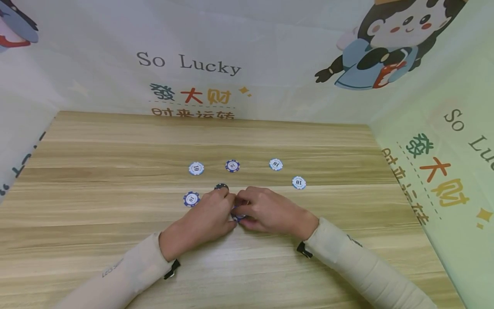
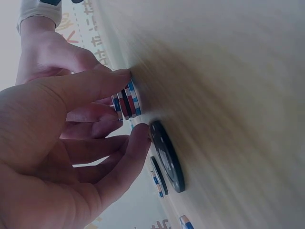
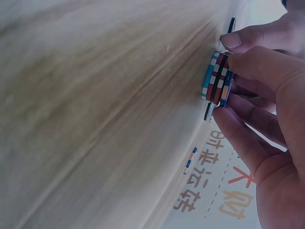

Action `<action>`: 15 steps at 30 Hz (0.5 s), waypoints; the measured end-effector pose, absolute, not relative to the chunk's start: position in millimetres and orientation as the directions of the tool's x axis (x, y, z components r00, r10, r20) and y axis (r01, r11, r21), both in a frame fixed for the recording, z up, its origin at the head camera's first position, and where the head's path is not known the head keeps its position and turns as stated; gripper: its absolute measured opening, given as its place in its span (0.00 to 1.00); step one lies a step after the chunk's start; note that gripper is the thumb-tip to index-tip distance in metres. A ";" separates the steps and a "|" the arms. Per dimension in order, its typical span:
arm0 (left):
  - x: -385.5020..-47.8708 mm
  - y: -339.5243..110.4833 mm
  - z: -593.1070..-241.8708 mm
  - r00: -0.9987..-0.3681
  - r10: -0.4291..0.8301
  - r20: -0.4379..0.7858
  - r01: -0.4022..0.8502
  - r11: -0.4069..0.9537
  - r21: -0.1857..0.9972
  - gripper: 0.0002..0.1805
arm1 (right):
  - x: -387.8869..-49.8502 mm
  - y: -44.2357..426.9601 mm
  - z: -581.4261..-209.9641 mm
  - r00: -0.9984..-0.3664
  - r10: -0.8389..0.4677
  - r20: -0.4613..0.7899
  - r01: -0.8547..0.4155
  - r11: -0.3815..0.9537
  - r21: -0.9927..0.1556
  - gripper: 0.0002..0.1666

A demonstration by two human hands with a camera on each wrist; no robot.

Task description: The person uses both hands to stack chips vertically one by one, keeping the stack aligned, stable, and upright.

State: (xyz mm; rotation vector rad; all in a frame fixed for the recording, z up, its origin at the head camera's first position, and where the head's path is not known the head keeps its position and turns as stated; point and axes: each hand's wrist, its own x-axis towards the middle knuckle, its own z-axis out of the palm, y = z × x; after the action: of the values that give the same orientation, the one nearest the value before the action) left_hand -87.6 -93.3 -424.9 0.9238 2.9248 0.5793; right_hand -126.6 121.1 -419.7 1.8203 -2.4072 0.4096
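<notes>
A short stack of poker chips (image 1: 239, 217) stands on the table between the hands, with blue, red and black edges showing in the right wrist view. Thumb and fingers of my right hand (image 1: 274, 210) pinch the stack from its sides. My left hand (image 1: 204, 216) has its thumb by the stack, while a fingertip comes to the near edge of a black chip (image 2: 167, 157). That black chip lies flat, partly covered by the left hand in the head view. Just left of the left hand is a dark blue chip (image 1: 191, 199).
Behind the hands lie a light blue chip (image 1: 196, 168), a dark blue chip (image 1: 232, 166) and another light blue chip (image 1: 275, 164). One more light blue chip (image 1: 299, 183) sits to the right. Printed cloth walls (image 1: 270, 64) surround the wooden table (image 1: 115, 171).
</notes>
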 end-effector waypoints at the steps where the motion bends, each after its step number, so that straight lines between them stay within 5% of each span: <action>1: -87.5 -93.3 -425.0 -0.824 0.559 0.092 0.552 0.755 0.353 0.25 | -126.6 121.1 -419.9 -0.281 -0.930 0.237 -0.956 0.250 -0.155 0.10; 15: -86.7 -92.3 -424.5 -0.827 0.558 0.075 0.545 0.761 0.352 0.26 | -126.7 121.6 -422.1 -0.284 -0.929 0.239 -0.953 0.246 -0.176 0.09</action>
State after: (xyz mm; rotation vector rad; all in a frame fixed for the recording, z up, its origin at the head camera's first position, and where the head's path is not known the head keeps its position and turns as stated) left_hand -86.7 -92.3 -424.5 0.9136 2.9154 0.5671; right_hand -126.7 121.6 -422.1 1.8266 -2.4110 0.4407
